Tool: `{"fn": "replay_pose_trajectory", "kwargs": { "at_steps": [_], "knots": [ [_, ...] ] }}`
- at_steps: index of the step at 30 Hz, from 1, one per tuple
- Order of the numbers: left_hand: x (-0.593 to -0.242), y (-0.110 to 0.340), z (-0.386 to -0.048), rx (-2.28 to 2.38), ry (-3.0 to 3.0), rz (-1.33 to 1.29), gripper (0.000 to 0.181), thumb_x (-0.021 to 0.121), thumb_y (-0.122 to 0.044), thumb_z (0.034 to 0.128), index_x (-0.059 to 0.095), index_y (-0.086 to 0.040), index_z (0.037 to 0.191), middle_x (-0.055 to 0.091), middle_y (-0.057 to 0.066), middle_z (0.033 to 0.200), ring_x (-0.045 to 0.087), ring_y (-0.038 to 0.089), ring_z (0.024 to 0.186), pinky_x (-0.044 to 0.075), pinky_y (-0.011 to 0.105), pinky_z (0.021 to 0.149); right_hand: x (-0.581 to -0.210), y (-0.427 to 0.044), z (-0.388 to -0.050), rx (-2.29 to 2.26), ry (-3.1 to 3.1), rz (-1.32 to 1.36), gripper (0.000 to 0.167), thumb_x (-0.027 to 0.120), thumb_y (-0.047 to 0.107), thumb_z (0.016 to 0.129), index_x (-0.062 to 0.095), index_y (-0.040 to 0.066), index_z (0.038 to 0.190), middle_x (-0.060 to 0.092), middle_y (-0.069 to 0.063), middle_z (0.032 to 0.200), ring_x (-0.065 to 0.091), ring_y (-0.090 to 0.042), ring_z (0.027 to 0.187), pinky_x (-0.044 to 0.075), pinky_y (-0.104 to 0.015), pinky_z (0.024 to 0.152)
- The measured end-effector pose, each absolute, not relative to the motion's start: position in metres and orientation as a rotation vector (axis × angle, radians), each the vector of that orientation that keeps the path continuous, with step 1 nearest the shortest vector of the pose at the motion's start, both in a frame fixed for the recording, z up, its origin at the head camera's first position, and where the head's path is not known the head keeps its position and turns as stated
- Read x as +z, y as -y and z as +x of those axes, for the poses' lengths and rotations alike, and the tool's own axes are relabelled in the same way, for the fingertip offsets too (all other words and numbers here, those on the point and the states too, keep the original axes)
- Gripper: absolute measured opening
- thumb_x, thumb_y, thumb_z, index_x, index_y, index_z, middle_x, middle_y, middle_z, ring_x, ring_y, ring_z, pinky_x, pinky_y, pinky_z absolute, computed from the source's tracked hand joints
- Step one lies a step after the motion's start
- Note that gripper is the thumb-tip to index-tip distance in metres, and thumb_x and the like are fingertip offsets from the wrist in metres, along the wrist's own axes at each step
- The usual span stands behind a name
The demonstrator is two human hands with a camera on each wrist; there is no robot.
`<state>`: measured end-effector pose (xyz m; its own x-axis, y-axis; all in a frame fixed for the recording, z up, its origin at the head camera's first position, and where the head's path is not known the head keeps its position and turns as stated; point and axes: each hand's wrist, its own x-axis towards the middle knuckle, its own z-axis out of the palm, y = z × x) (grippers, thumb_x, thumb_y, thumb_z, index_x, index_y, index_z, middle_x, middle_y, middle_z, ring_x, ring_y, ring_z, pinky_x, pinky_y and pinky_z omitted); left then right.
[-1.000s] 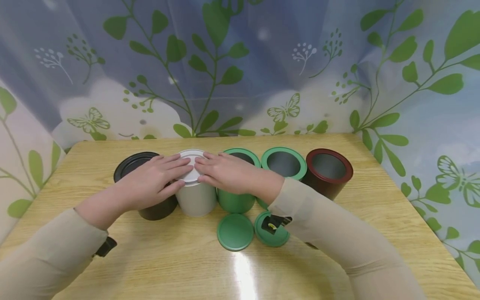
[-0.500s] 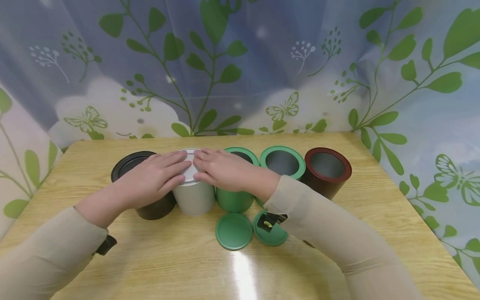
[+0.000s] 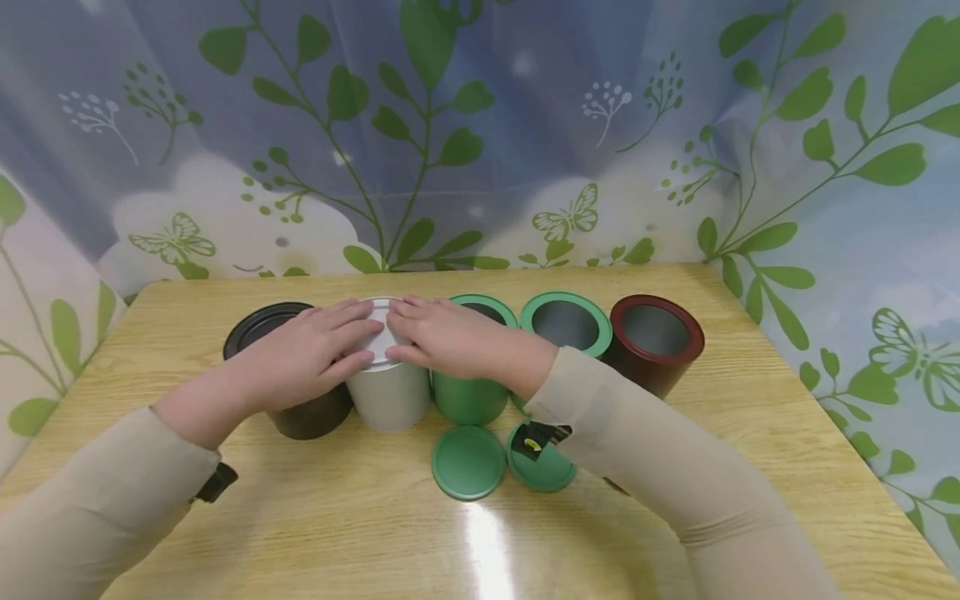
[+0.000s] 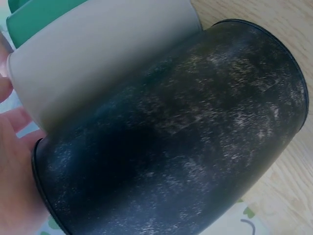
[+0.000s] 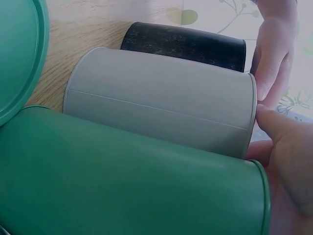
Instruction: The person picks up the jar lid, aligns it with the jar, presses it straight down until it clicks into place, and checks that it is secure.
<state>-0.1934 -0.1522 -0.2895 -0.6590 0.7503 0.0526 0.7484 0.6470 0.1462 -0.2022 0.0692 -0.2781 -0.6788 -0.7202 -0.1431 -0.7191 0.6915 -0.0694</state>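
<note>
A white canister [image 3: 390, 400] stands second from the left in a row, with a white lid [image 3: 380, 346] on its top. Both hands lie over that lid from either side, fingers extended. The left hand [image 3: 303, 358] reaches across the black canister [image 3: 311, 417], its fingertips on the lid's left part. The right hand [image 3: 461, 337] passes above a green canister [image 3: 471, 402] and touches the lid's right part. In the right wrist view the right thumb is at the top edge of the white canister [image 5: 161, 98]. The left wrist view is mostly filled by the black canister [image 4: 181, 137].
Right of the hands stand another green canister [image 3: 558, 297] and a dark red one [image 3: 648, 375], both uncovered. Two green lids, one [image 3: 468, 463] beside the other [image 3: 551, 471], lie on the wooden table [image 3: 337, 517] in front. A leaf-patterned curtain [image 3: 480, 142] hangs behind.
The fingers have shifted slightly on the white lid, the right hand's a little toward the back. Since the earliest frame the whole view has moved slightly; the canisters and green lids stand as before.
</note>
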Motion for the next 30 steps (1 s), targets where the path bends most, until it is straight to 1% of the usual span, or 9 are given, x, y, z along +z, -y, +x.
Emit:
{"fn": "replay_pose_trajectory", "kwargs": {
  "at_steps": [11, 17, 20, 26, 30],
  "knots": [
    [-0.2823, 0.1496, -0.1949, 0.282, -2.784, 1.286, 0.052, 0.044, -0.037, 0.0989, 0.044, -0.003, 0.138, 0.033, 0.022, 0.144, 0.034, 0.038, 0.130, 0.030, 0.057, 0.101, -0.2729, -0.0667, -0.2000, -0.034, -2.721, -1.145, 0.056, 0.035, 0.043, 0.100, 0.032, 0.009, 0.145, 0.022, -0.011, 0.152, 0.016, -0.021, 0.140, 0.023, -0.044, 0.110],
    [-0.2818, 0.1485, -0.1935, 0.278, -2.768, 1.229, 0.054, 0.042, -0.038, 0.0995, 0.040, -0.003, 0.140, 0.029, 0.023, 0.146, 0.033, 0.041, 0.130, 0.028, 0.058, 0.102, -0.2737, -0.0655, -0.2000, -0.042, -2.708, -1.127, 0.056, 0.034, 0.042, 0.100, 0.031, 0.008, 0.145, 0.020, -0.011, 0.152, 0.015, -0.021, 0.140, 0.023, -0.045, 0.110],
    [-0.2814, 0.1483, -0.1925, 0.298, -2.749, 1.190, 0.054, 0.040, -0.038, 0.1002, 0.037, -0.003, 0.142, 0.025, 0.023, 0.148, 0.030, 0.041, 0.131, 0.025, 0.058, 0.103, -0.2742, -0.0651, -0.2003, -0.050, -2.703, -1.128, 0.057, 0.034, 0.041, 0.100, 0.031, 0.007, 0.145, 0.019, -0.013, 0.152, 0.014, -0.021, 0.140, 0.022, -0.044, 0.110],
    [-0.2802, 0.1470, -0.1899, 0.338, -2.714, 1.131, 0.056, 0.037, -0.038, 0.1011, 0.032, -0.003, 0.145, 0.019, 0.023, 0.150, 0.023, 0.039, 0.135, 0.019, 0.059, 0.105, -0.2735, -0.0649, -0.1992, -0.039, -2.694, -1.129, 0.058, 0.034, 0.040, 0.101, 0.027, 0.005, 0.146, 0.018, -0.014, 0.152, 0.014, -0.021, 0.140, 0.020, -0.035, 0.111],
    [-0.2805, 0.1454, -0.1872, 0.314, -2.720, 1.122, 0.056, 0.037, -0.036, 0.1014, 0.029, -0.002, 0.145, 0.018, 0.023, 0.150, 0.022, 0.040, 0.135, 0.019, 0.060, 0.105, -0.2733, -0.0645, -0.1979, -0.018, -2.697, -1.119, 0.060, 0.034, 0.040, 0.101, 0.024, 0.004, 0.147, 0.017, -0.014, 0.153, 0.013, -0.021, 0.140, 0.019, -0.033, 0.112]
  ]
}}
